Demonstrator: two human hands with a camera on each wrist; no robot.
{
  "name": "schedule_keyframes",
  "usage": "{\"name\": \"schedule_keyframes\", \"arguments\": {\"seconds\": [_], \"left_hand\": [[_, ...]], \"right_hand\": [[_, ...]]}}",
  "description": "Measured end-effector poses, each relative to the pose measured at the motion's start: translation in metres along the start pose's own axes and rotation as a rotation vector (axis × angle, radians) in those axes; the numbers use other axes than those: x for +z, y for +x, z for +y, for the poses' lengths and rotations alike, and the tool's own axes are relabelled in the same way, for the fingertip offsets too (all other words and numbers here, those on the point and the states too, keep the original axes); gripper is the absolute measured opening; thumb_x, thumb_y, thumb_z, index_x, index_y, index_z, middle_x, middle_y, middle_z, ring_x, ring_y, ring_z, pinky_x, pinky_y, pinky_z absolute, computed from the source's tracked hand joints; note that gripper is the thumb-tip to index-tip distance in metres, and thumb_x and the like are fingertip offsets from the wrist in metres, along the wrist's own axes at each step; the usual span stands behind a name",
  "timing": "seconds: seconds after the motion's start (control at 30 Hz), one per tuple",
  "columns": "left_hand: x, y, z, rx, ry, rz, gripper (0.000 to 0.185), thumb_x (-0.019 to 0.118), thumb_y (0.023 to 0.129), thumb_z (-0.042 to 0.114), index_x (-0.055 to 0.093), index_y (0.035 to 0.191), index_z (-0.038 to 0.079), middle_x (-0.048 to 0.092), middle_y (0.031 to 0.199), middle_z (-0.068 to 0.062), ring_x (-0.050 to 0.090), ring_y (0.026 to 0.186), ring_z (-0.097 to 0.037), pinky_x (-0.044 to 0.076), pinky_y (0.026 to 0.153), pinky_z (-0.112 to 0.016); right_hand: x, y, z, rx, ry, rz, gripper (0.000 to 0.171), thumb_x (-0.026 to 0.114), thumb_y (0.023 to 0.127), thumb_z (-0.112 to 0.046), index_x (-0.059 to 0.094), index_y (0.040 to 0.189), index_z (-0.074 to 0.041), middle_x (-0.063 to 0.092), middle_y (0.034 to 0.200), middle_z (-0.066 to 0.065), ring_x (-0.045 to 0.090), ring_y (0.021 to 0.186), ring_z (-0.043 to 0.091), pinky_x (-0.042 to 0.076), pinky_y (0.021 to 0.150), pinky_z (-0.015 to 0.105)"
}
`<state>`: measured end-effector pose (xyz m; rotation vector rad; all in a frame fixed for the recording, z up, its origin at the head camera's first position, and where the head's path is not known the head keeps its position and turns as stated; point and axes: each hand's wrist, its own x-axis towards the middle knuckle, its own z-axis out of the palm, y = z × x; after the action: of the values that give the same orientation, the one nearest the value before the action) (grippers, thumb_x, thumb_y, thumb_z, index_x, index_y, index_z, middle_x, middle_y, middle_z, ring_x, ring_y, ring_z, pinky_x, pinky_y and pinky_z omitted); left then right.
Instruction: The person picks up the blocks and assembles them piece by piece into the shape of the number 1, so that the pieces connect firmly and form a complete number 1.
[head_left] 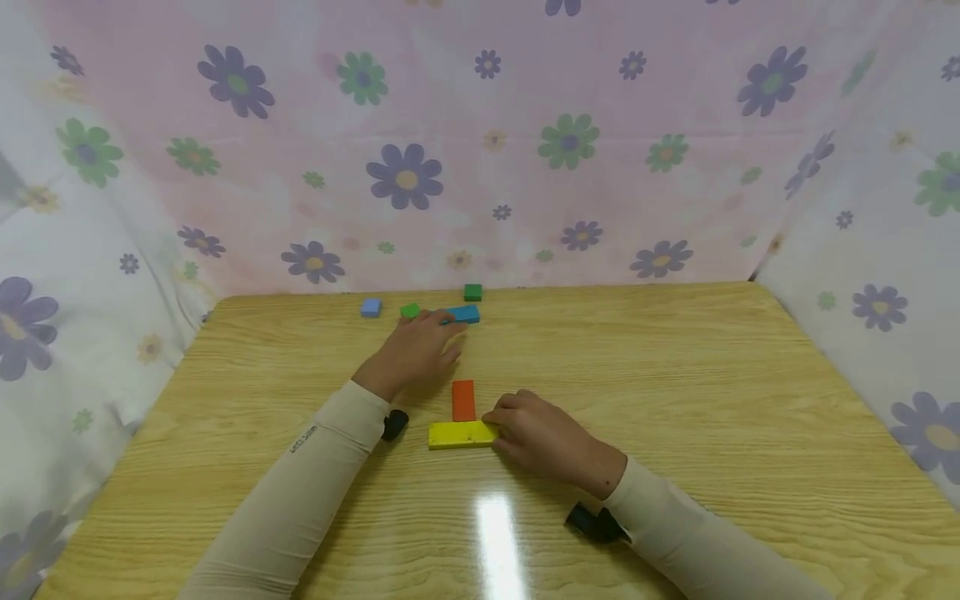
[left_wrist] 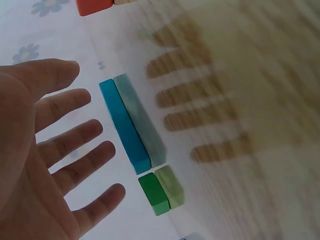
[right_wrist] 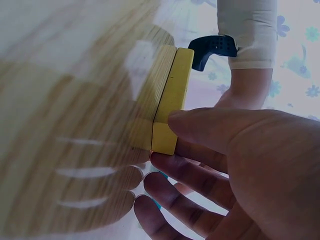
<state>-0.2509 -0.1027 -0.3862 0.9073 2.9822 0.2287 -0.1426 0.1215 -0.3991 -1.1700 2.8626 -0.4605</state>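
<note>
My left hand (head_left: 416, 350) reaches to the back of the table, its fingers extended beside a long blue block (head_left: 463, 314). In the left wrist view a gap shows between those spread fingertips and the blue block (left_wrist: 125, 127), with a green block (left_wrist: 154, 194) just past one end. Nearer the front, my right hand (head_left: 543, 442) pinches the right end of a long yellow block (head_left: 457, 434). The right wrist view has the thumb against the face of the yellow block (right_wrist: 175, 85), other fingers behind. A red block (head_left: 463, 400) lies end-on against the yellow block's far side.
Along the back edge are a light blue block (head_left: 371, 307), a bright green block (head_left: 409, 311) and a dark green block (head_left: 472, 292). A flowered cloth (head_left: 480, 167) hangs behind the wooden table (head_left: 675, 375). Black wrist cameras (head_left: 596, 523) sit under both sleeves.
</note>
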Motion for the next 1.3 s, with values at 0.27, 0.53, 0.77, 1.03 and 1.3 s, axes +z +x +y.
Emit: {"name": "schedule_keyframes", "arguments": {"seconds": [0.27,0.53,0.77,1.03,1.3], "left_hand": [[-0.0035,0.0002,0.0016,-0.039,0.023,-0.019,0.048,0.057,0.102,0.034,0.053,0.146,0.015,0.049,0.15,-0.013,0.05,0.134,-0.036,0.043,0.106,-0.061],[-0.0066,0.002,0.0031,-0.095,0.049,-0.076,0.056,0.055,0.103,0.036,0.043,0.152,0.011,0.045,0.154,-0.015,0.045,0.14,-0.037,0.041,0.109,-0.062],[-0.0066,0.0017,0.0017,-0.105,0.058,-0.087,0.063,0.055,0.103,0.036,0.036,0.156,0.01,0.049,0.149,-0.016,0.047,0.137,-0.036,0.043,0.108,-0.058],[-0.0084,-0.0006,0.0023,-0.116,0.05,-0.091,0.061,0.052,0.104,0.036,0.033,0.158,0.013,0.052,0.145,-0.016,0.051,0.131,-0.035,0.046,0.104,-0.057],[-0.006,-0.0025,0.002,-0.11,0.081,-0.099,0.055,0.051,0.104,0.036,0.039,0.155,0.02,0.052,0.138,-0.016,0.053,0.123,-0.035,0.047,0.099,-0.057]], "right_hand": [[0.0006,0.0007,-0.0008,-0.003,-0.008,-0.003,0.027,0.072,0.092,-0.015,0.073,0.118,-0.007,0.07,0.109,0.003,0.062,0.099,0.019,0.056,0.084,0.03],[-0.0002,0.0011,-0.0009,0.003,-0.016,-0.005,0.028,0.072,0.092,-0.015,0.073,0.118,-0.007,0.07,0.11,0.004,0.063,0.1,0.02,0.057,0.085,0.031],[0.0002,0.0007,-0.0007,0.003,-0.01,-0.005,0.028,0.072,0.092,-0.016,0.073,0.119,-0.007,0.07,0.111,0.004,0.063,0.103,0.021,0.057,0.086,0.032],[0.0005,0.0004,-0.0006,0.009,-0.008,-0.003,0.029,0.072,0.092,-0.016,0.073,0.119,-0.007,0.07,0.11,0.004,0.063,0.101,0.02,0.057,0.085,0.032],[0.0007,-0.0002,-0.0007,0.017,-0.01,-0.007,0.029,0.073,0.092,-0.017,0.073,0.119,-0.008,0.07,0.11,0.003,0.063,0.101,0.019,0.056,0.086,0.032]]}}
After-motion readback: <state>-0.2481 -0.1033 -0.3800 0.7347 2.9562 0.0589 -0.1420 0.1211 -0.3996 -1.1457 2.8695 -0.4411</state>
